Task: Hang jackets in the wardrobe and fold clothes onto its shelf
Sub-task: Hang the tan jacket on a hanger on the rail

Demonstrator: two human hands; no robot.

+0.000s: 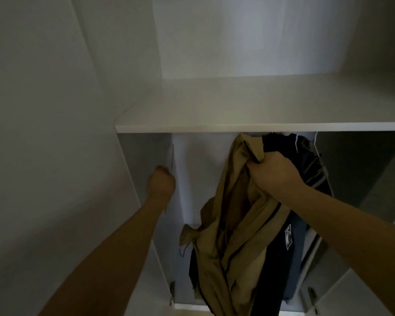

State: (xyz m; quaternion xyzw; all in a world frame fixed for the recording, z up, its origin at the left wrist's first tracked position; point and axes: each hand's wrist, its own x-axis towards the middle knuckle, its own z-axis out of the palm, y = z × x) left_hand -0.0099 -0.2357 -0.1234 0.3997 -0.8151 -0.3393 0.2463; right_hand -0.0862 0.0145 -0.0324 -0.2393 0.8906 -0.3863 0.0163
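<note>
My right hand [276,172] grips a bunched tan jacket [235,236] near its collar, just under the white wardrobe shelf [237,127]. The jacket's top reaches up under the shelf edge and its body hangs down into the compartment. Behind it, dark jackets [310,160] hang on hangers; one has a white-and-green patch [288,238]. My left hand [161,183] is curled into a fist by the wardrobe's left inner wall, with nothing visible in it. The hanging rail is hidden by the shelf.
The wardrobe's left side panel [128,179] and an open door [55,133] stand at my left. Another door [363,174] stands open at the right. Door hinges [172,290] show low on both sides. Below the shelf, the space left of the tan jacket holds no clothes.
</note>
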